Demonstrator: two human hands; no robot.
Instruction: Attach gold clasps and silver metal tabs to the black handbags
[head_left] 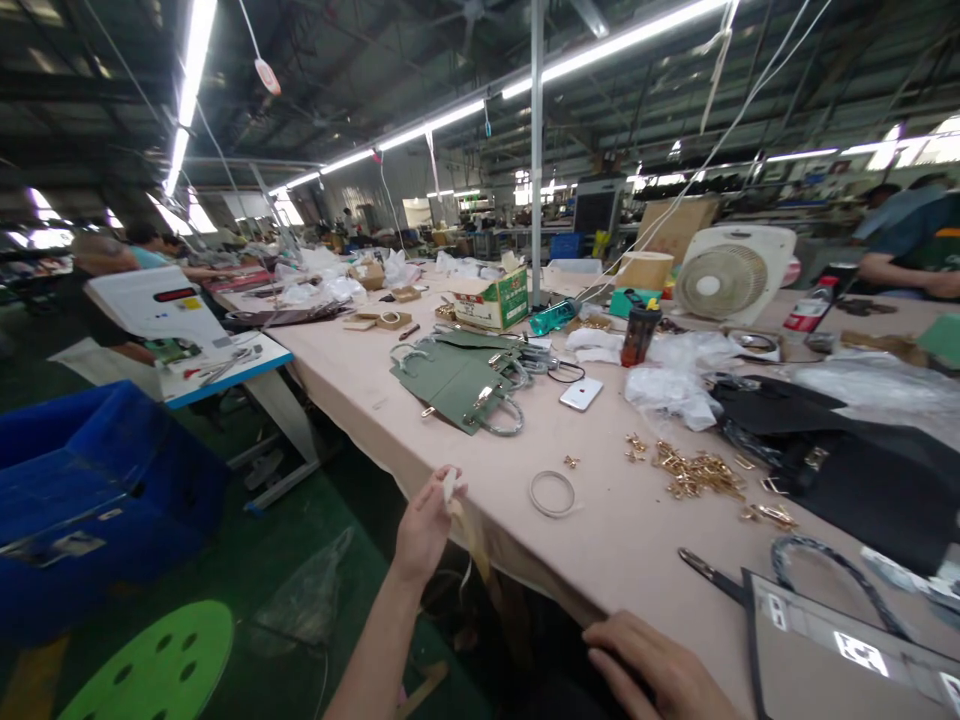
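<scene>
My left hand (421,530) is raised at the table's front edge, its fingers pinched on a pale strip (471,535) that hangs down past the edge. Whether the strip is tape or cloth I cannot make out. My right hand (660,660) lies at the near table edge with its fingers stretched out, holding nothing that I can see. Beside it on the right is a grey-brown handbag (832,640) with a plastic-wrapped handle. A ring-shaped roll (552,494) lies between the hands, further in. Gold metal fittings (697,470) are heaped beyond it.
Green bag pieces (465,375), a phone (581,394), a drink bottle (641,333) and a white fan (731,272) are on the table. Black bag parts (847,460) lie at right. A blue bin (105,500) and green round stool (154,665) stand at left. Other people sit nearby.
</scene>
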